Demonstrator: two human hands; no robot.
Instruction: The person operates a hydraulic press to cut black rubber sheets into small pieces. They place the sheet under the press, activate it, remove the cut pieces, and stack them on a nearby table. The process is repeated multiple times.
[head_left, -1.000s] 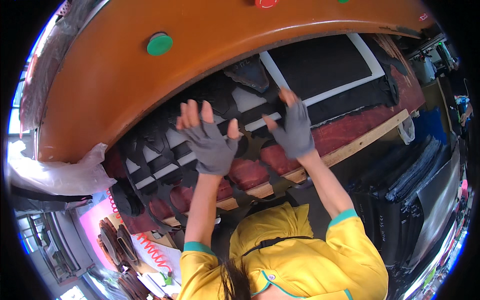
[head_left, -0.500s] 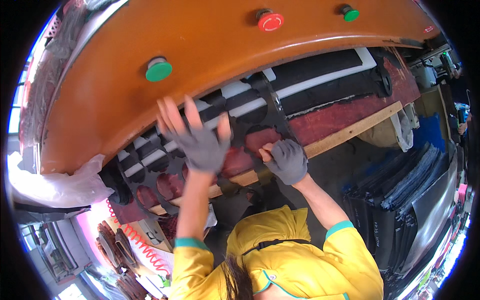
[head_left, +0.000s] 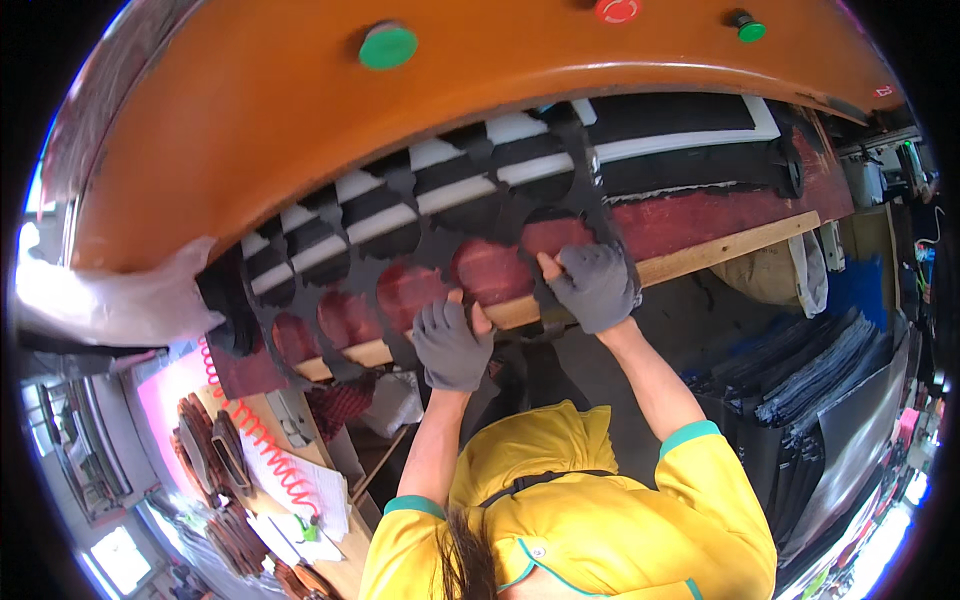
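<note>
- At the far left, one clear plastic bag (head_left: 120, 300) hangs bunched beside the end of the orange machine cover (head_left: 520, 50).
- On the near left, brown oblong pieces (head_left: 205, 440) are piled, and a red coiled hose (head_left: 265, 450) runs just to the right of them.
- In the middle is the black sheet with rounded holes (head_left: 433, 245). It lies across the red board (head_left: 690, 222), and its near edge reaches over the wooden strip (head_left: 740, 248). Through the near holes I see red; through the farther ones, white strips (head_left: 455, 195) and black material.
- My left hand (head_left: 452, 345), in a grey glove with bare fingertips, is at the near edge of this sheet. The fingers are curled in and closed upon the edge, with the thumb standing up.
- Farther and to the right, my right hand (head_left: 597, 288), gloved the same, is folded almost into a fist around the near right corner of the sheet.
- Right of this hand, the red board and the wooden strip continue uncovered by the sheet.
- On the near right stands a thick stack of black sheets (head_left: 800, 400), well apart from my hands.
</note>
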